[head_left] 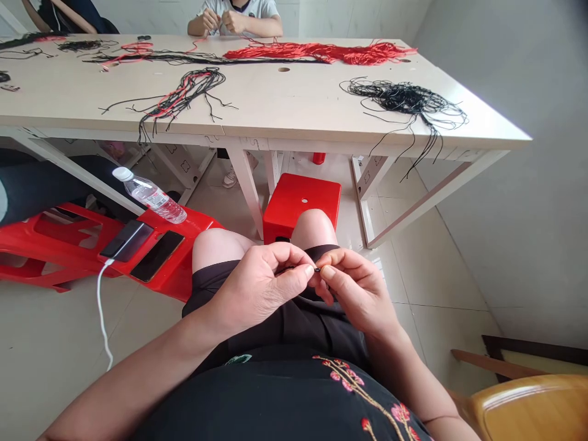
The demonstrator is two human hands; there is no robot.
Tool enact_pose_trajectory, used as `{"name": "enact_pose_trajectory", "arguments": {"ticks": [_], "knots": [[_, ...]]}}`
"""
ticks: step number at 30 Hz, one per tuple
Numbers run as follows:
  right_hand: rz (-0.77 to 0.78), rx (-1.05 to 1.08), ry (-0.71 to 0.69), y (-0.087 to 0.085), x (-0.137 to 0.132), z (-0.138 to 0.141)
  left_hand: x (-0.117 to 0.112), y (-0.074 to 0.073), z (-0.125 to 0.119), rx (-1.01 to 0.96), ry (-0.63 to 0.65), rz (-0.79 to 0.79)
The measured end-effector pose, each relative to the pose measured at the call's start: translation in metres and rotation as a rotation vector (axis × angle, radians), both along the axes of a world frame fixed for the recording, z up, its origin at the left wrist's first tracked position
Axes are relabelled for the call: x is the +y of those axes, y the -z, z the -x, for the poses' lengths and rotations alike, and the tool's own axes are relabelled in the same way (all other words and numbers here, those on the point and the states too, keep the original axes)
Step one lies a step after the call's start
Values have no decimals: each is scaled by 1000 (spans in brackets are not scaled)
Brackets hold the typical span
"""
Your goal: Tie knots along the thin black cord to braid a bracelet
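My left hand (261,282) and my right hand (356,288) meet over my lap, fingertips pinched together on a thin black cord (316,269) with a tiny dark end between them. Both hands are closed in a pinch. Most of the cord is hidden by my fingers and lost against my black skirt (294,324). My bare knees show just beyond the hands.
A long white table (275,116) ahead carries bundles of red cords (321,52) and black cords (404,98). Another person's hands (225,21) work at its far side. A red stool (301,205) stands under it. A red chair (92,245) on the left holds two phones and a water bottle (149,196).
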State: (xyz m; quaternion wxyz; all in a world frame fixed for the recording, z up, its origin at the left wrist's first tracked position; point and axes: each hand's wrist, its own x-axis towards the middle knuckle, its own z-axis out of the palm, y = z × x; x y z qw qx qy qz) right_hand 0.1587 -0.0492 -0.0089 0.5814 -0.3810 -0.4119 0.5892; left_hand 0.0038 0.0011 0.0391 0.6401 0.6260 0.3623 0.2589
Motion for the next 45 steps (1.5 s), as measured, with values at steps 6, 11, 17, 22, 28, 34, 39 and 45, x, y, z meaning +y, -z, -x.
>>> {"name": "enact_pose_trajectory", "arguments": {"ticks": [6, 11, 17, 22, 28, 34, 39, 45], "knots": [[-56, -181, 50, -4, -1, -1, 0, -1, 2, 77, -38, -67], [-160, -325, 128, -4, -1, 1, -3, 0, -1, 54, -43, -65], [-273, -523, 198, 1, -3, 0, -3, 0, -4, 27, -128, -76], [-435, -727, 247, 1, -1, 1, 0, -1, -7, 87, -114, -156], [-640, -927, 286, 5, 0, -1, 1, 2, -12, 108, -134, -289], [-340, -549, 259, 11, -2, -4, 3, 5, -11, 47, -88, -158], [-348, -462, 253, 9, 3, -5, 5, 4, -8, 28, -103, -157], [-447, -750, 338, 4, 6, -12, 6, -2, 5, 134, -83, -286]]}}
